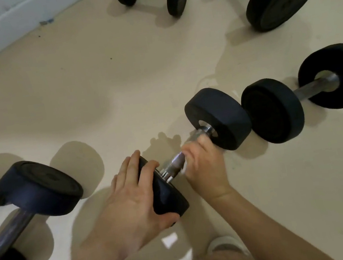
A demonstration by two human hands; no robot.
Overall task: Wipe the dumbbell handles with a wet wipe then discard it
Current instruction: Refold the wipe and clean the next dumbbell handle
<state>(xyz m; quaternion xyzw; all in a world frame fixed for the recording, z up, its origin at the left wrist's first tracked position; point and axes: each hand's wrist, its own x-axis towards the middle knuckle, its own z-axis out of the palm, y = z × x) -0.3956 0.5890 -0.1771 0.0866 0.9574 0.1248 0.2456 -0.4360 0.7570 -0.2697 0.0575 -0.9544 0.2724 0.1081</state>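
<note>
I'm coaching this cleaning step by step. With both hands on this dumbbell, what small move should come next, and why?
Probably slide the right hand, with the wipe whose white edge shows under it, along the handle toward the near weight head that the left hand grips. Bare metal shows between the right hand and that head, and it may not be wiped yet.

soft, rather dim indoor light makes every black rubber-ended dumbbell (217,118) throw several overlapping round shadows across the glossy beige floor (97,85). the right hand (201,158) is smeared by motion blur, the knurled chrome handle (176,161) carries a pale glint, and the wide lens bends the frame edges.
</note>
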